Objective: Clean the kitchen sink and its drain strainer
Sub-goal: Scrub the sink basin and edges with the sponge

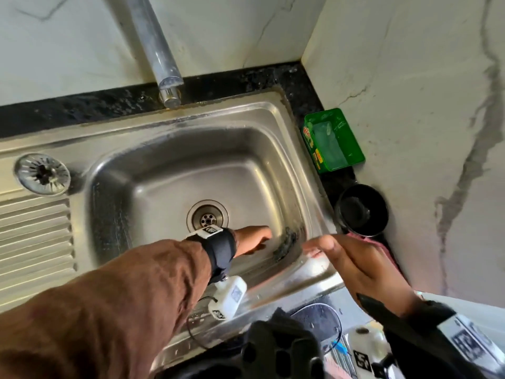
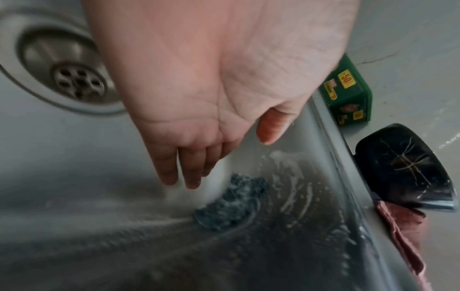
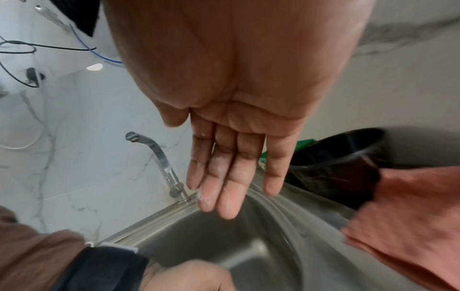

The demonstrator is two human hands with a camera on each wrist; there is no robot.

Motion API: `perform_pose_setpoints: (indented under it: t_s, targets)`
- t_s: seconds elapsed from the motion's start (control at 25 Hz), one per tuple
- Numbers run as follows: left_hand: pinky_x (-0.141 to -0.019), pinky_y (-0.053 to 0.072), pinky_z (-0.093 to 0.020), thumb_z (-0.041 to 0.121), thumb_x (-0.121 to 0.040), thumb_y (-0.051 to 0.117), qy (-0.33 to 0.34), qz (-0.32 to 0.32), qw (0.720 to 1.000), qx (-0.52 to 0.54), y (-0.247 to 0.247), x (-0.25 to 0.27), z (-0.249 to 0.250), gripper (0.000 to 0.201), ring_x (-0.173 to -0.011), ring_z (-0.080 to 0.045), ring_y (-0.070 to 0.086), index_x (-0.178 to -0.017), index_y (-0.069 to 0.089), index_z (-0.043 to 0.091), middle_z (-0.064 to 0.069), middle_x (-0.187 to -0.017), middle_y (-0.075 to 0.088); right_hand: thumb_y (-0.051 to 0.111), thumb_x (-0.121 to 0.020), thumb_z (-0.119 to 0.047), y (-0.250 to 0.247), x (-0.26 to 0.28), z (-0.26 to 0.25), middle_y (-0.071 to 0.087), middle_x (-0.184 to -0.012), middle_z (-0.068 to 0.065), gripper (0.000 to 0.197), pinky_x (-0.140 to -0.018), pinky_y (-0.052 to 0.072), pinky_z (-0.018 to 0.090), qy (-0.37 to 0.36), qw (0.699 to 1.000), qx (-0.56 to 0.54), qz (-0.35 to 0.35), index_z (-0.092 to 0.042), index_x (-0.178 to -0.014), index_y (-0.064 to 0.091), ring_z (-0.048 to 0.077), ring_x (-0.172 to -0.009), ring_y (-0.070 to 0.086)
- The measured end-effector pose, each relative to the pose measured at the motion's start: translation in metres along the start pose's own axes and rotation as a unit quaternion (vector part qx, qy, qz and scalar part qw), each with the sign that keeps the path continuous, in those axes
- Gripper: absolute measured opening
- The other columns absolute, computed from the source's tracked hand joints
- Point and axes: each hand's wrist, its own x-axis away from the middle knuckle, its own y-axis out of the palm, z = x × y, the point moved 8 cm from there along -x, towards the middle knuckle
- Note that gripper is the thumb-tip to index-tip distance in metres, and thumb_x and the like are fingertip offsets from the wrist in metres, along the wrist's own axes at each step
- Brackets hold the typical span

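Observation:
The steel sink (image 1: 153,149) has an open drain (image 1: 207,218) at its middle. Its drain strainer (image 1: 42,174) lies on the ridged drainboard at the left. A dark, soapy scrubber (image 2: 230,202) lies in the basin's near right corner, also seen in the head view as the scrubber (image 1: 285,243). My left hand (image 1: 254,239) reaches down into the basin with straight fingers (image 2: 179,171) just short of the scrubber, holding nothing. My right hand (image 1: 352,258) hovers flat over the sink's right rim, its fingers (image 3: 231,183) straight and smeared with soap.
The tap (image 1: 155,47) stands behind the sink. On the black counter at the right stand a green soap box (image 1: 334,139) and a black bowl (image 1: 362,210), with a pink cloth (image 2: 408,232) beside the bowl. Marble walls close the corner.

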Motion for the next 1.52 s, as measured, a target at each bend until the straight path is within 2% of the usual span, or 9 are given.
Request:
perform_pose_setpoints:
  t_s: [0.16, 0.36, 0.56, 0.68, 0.8, 0.96, 1.12, 1.36, 1.52]
  targets:
    - [-0.103, 0.042, -0.039, 0.054, -0.087, 0.046, 0.015, 0.029, 0.927, -0.373, -0.047, 0.068, -0.016, 0.051, -0.111, -0.025, 0.055, -0.116, 0.060, 0.015, -0.008, -0.122, 0.061, 0.043, -0.100, -0.050, 0.061, -0.065, -0.010, 0.070, -0.117, -0.008, 0.041, -0.099, 0.047, 0.031, -0.007, 0.966, 0.157, -0.205, -0.023, -0.118, 0.068, 0.009, -0.109, 0.063]
    - [-0.081, 0.048, -0.033, 0.062, -0.083, 0.060, 0.002, -0.037, 0.902, -0.430, -0.016, 0.143, -0.045, 0.055, -0.087, -0.024, 0.062, -0.105, 0.067, 0.012, -0.009, -0.099, 0.069, 0.029, -0.105, -0.046, 0.160, -0.091, 0.043, 0.051, -0.143, 0.018, 0.057, -0.100, 0.041, 0.033, 0.056, 0.793, 0.435, -0.423, -0.005, -0.138, 0.051, 0.032, -0.129, 0.051]
    - [-0.086, 0.054, -0.039, 0.075, -0.067, 0.060, -0.003, 0.101, 0.908, -0.407, -0.020, 0.143, -0.054, 0.070, -0.094, -0.021, 0.065, -0.112, 0.060, 0.022, -0.001, -0.108, 0.068, 0.036, -0.107, -0.018, 0.155, -0.062, 0.068, 0.050, -0.145, 0.019, 0.041, -0.083, 0.048, 0.023, 0.020, 0.639, 0.544, -0.544, 0.000, -0.142, 0.044, 0.033, -0.133, 0.049]
    - [-0.091, 0.053, -0.038, 0.052, -0.076, 0.070, 0.018, 0.142, 0.903, -0.405, -0.010, 0.139, -0.039, 0.065, -0.106, -0.025, 0.063, -0.130, 0.050, 0.020, -0.004, -0.123, 0.063, 0.038, -0.104, -0.043, 0.122, -0.132, 0.054, 0.055, -0.141, 0.011, 0.050, -0.119, 0.019, 0.046, -0.012, 0.655, 0.626, -0.423, -0.011, -0.138, 0.054, 0.027, -0.135, 0.046]
    - [-0.091, 0.052, -0.038, 0.047, -0.075, 0.075, 0.011, 0.168, 0.891, -0.421, 0.001, 0.134, -0.026, 0.068, -0.106, -0.028, 0.063, -0.131, 0.047, 0.019, -0.004, -0.121, 0.063, 0.045, -0.104, -0.031, 0.102, -0.179, 0.086, 0.034, -0.156, 0.015, 0.057, -0.111, -0.002, 0.022, -0.096, 0.622, 0.660, -0.411, 0.002, -0.148, 0.031, 0.025, -0.147, 0.024]
    - [-0.107, 0.035, -0.042, 0.050, -0.063, 0.085, -0.038, 0.181, 0.881, -0.436, 0.005, 0.131, -0.021, 0.091, -0.118, -0.027, 0.057, -0.134, 0.043, 0.014, -0.004, -0.127, 0.061, 0.029, -0.102, -0.058, 0.101, -0.110, 0.044, 0.030, -0.158, 0.012, 0.069, -0.118, -0.013, 0.042, -0.035, 0.616, 0.696, -0.369, -0.013, -0.154, 0.027, 0.031, -0.149, 0.020]
    - [-0.117, 0.013, -0.052, 0.050, -0.063, 0.085, -0.068, 0.189, 0.871, -0.448, 0.006, 0.132, -0.015, 0.094, -0.126, -0.024, 0.053, -0.137, 0.042, 0.012, -0.005, -0.131, 0.058, 0.018, -0.103, -0.057, 0.099, -0.046, 0.042, 0.014, -0.164, 0.000, 0.060, -0.121, -0.005, 0.045, 0.005, 0.563, 0.648, -0.513, -0.028, -0.156, 0.016, 0.020, -0.152, 0.007]
    - [-0.117, 0.010, -0.057, 0.051, -0.066, 0.083, -0.078, 0.182, 0.876, -0.440, 0.008, 0.136, -0.012, 0.081, -0.123, -0.024, 0.055, -0.130, 0.049, 0.015, -0.003, -0.127, 0.061, 0.015, -0.096, -0.068, 0.085, -0.138, 0.051, 0.017, -0.163, 0.008, 0.078, -0.120, -0.005, 0.052, -0.066, 0.546, 0.762, -0.342, -0.019, -0.155, 0.024, 0.027, -0.152, 0.002]
    - [-0.117, 0.010, -0.058, 0.048, -0.067, 0.083, -0.068, 0.187, 0.877, -0.437, 0.010, 0.138, -0.011, 0.075, -0.119, -0.025, 0.058, -0.126, 0.052, 0.015, -0.002, -0.122, 0.063, 0.014, -0.095, -0.071, 0.101, -0.067, 0.059, 0.028, -0.160, 0.009, 0.078, -0.122, 0.009, 0.052, -0.007, 0.576, 0.670, -0.469, -0.020, -0.149, 0.037, 0.031, -0.150, 0.018]
